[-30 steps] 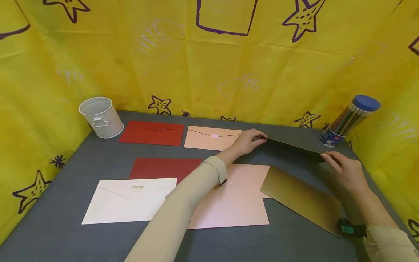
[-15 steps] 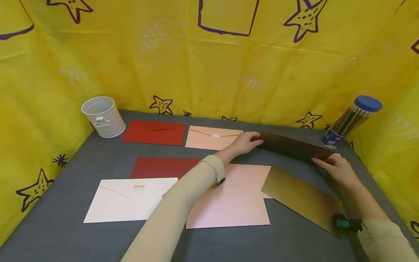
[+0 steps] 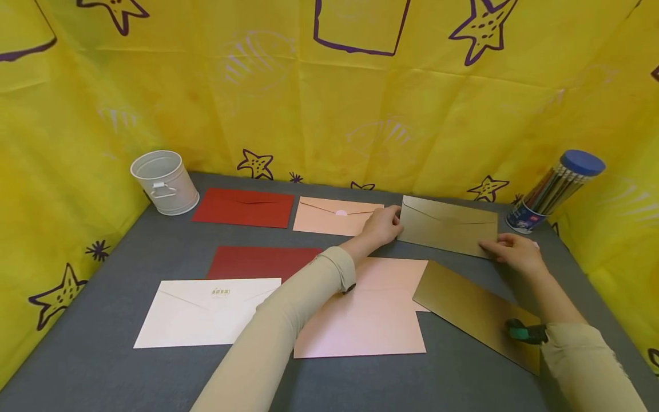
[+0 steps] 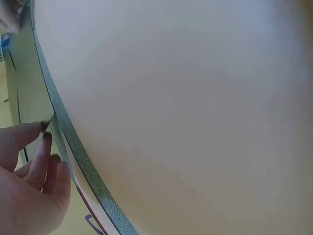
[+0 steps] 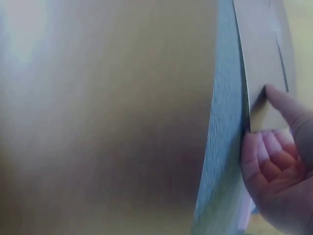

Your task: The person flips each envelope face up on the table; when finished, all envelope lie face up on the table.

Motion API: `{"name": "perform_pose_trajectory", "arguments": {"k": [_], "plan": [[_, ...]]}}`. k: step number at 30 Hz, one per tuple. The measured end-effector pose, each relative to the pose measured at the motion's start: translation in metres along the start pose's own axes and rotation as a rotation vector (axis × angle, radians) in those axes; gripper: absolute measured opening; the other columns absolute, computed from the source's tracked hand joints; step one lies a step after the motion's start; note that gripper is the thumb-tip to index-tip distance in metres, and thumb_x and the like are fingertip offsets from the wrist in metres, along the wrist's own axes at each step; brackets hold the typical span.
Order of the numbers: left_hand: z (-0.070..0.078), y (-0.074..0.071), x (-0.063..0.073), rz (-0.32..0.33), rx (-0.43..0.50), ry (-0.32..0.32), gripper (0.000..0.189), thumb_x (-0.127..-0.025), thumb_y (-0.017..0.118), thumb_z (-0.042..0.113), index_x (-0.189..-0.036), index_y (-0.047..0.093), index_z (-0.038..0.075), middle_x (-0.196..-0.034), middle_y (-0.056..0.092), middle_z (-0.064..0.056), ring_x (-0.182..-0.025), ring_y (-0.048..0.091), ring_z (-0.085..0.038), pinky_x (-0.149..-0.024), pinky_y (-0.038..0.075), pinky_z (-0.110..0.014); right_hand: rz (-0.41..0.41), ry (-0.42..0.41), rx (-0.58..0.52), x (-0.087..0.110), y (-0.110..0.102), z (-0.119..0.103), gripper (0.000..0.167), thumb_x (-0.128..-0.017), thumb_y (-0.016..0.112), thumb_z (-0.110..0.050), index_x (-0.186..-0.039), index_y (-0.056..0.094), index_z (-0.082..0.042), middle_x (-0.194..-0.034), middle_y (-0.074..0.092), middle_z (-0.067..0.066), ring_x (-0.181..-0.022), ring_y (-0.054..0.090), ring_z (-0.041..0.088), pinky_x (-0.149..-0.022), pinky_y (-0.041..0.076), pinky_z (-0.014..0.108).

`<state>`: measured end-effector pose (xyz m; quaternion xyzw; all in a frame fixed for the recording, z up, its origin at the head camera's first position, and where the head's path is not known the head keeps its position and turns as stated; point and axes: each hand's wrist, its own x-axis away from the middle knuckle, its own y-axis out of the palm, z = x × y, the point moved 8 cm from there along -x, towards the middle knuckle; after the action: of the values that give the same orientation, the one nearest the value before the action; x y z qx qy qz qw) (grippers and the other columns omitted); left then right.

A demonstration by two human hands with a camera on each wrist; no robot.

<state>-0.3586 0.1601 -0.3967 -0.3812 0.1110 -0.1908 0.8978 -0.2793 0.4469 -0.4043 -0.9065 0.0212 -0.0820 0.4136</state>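
A gold envelope (image 3: 448,226) lies low over the back right of the table, its flap side up in the head view. My left hand (image 3: 382,228) pinches its near left corner; the left wrist view shows thumb and forefinger of that hand (image 4: 36,181) meeting at the corner. At the right end, my right hand (image 3: 517,254) grips the near corner. Its thumb presses on top and the other fingers curl beneath, as the hand (image 5: 283,166) in the right wrist view shows. A plain gold envelope (image 3: 463,306) lies slanted in front, partly under the right wrist strap.
Left of the gold envelope lie a peach envelope (image 3: 329,220) and a red envelope (image 3: 247,209). Nearer are a dark red one (image 3: 257,263), a white envelope (image 3: 195,320) and pink ones (image 3: 365,326). A white bucket (image 3: 167,186) and a pencil tub (image 3: 535,209) stand behind.
The gold envelope has tipped back from its raised, edge-on pose, through its dark underside, to face up near the table. The right hand has moved left with it; the left has shifted slightly.
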Motion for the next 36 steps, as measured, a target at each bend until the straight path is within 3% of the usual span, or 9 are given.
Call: {"name": "perform_pose_trajectory", "arguments": {"k": [6, 9, 14, 19, 23, 26, 31, 36], "plan": [[-0.002, 0.003, 0.000, -0.014, -0.108, -0.020, 0.027, -0.090, 0.070, 0.019, -0.114, 0.060, 0.011, -0.091, 0.056, 0.002, -0.092, 0.051, -0.016, -0.066, 0.041, -0.025, 0.023, -0.005, 0.138, -0.005, 0.003, -0.006, 0.072, -0.093, 0.060, -0.045, -0.128, 0.047, 0.016, -0.101, 0.065, 0.022, -0.087, 0.060, 0.028, -0.071, 0.046, 0.031], [-0.001, 0.005, 0.001, -0.041, -0.193, 0.006, 0.027, -0.090, 0.069, 0.022, -0.114, 0.062, 0.012, -0.097, 0.058, 0.001, -0.101, 0.052, -0.019, -0.072, 0.043, -0.026, 0.031, -0.001, 0.162, -0.007, 0.004, -0.006, 0.075, -0.093, 0.060, -0.045, -0.130, 0.044, 0.018, -0.110, 0.059, 0.030, -0.098, 0.055, 0.039, -0.077, 0.044, 0.039], [0.004, 0.007, 0.004, -0.065, -0.324, 0.074, 0.027, -0.094, 0.065, 0.025, -0.119, 0.068, 0.016, -0.108, 0.062, -0.002, -0.107, 0.052, -0.021, -0.080, 0.047, -0.026, 0.038, 0.004, 0.169, -0.006, 0.007, -0.007, 0.075, -0.093, 0.060, -0.045, -0.130, 0.043, 0.019, -0.111, 0.056, 0.031, -0.097, 0.052, 0.041, -0.077, 0.044, 0.043], [0.006, 0.009, 0.008, -0.094, -0.369, 0.123, 0.025, -0.096, 0.063, 0.025, -0.119, 0.069, 0.017, -0.110, 0.062, -0.002, -0.105, 0.052, -0.019, -0.081, 0.047, -0.026, 0.053, 0.005, 0.182, -0.005, 0.008, -0.010, 0.076, -0.093, 0.062, -0.045, -0.131, 0.043, 0.019, -0.107, 0.057, 0.028, -0.093, 0.052, 0.037, -0.071, 0.043, 0.037], [0.005, 0.007, 0.012, -0.108, -0.378, 0.159, 0.027, -0.095, 0.064, 0.025, -0.120, 0.068, 0.017, -0.112, 0.062, -0.001, -0.106, 0.052, -0.017, -0.085, 0.046, -0.025, 0.066, -0.001, 0.195, -0.005, 0.010, -0.012, 0.071, -0.093, 0.063, -0.042, -0.129, 0.047, 0.017, -0.103, 0.057, 0.026, -0.090, 0.053, 0.037, -0.070, 0.043, 0.036], [0.001, 0.003, 0.016, -0.120, -0.359, 0.166, 0.032, -0.094, 0.065, 0.026, -0.124, 0.066, 0.016, -0.116, 0.062, 0.000, -0.110, 0.053, -0.017, -0.087, 0.046, -0.025, 0.073, -0.016, 0.205, -0.005, 0.011, -0.015, 0.066, -0.094, 0.063, -0.039, -0.127, 0.048, 0.015, -0.104, 0.057, 0.029, -0.091, 0.053, 0.040, -0.072, 0.045, 0.043], [-0.006, -0.008, 0.028, -0.143, -0.288, 0.152, 0.038, -0.093, 0.066, 0.029, -0.128, 0.063, 0.015, -0.129, 0.059, -0.003, -0.122, 0.051, -0.019, -0.096, 0.046, -0.030, 0.114, -0.098, 0.250, -0.005, 0.012, -0.025, 0.062, -0.095, 0.061, -0.036, -0.125, 0.048, 0.017, -0.119, 0.050, 0.040, -0.108, 0.045, 0.055, -0.089, 0.038, 0.062], [-0.014, -0.027, 0.048, -0.160, -0.218, 0.174, 0.040, -0.094, 0.063, 0.029, -0.131, 0.061, 0.013, -0.137, 0.053, -0.006, -0.131, 0.044, -0.022, -0.104, 0.041, -0.035, 0.183, -0.185, 0.233, -0.001, 0.019, -0.050, 0.060, -0.097, 0.058, -0.033, -0.128, 0.048, 0.017, -0.127, 0.045, 0.042, -0.118, 0.038, 0.058, -0.097, 0.030, 0.066]]}}
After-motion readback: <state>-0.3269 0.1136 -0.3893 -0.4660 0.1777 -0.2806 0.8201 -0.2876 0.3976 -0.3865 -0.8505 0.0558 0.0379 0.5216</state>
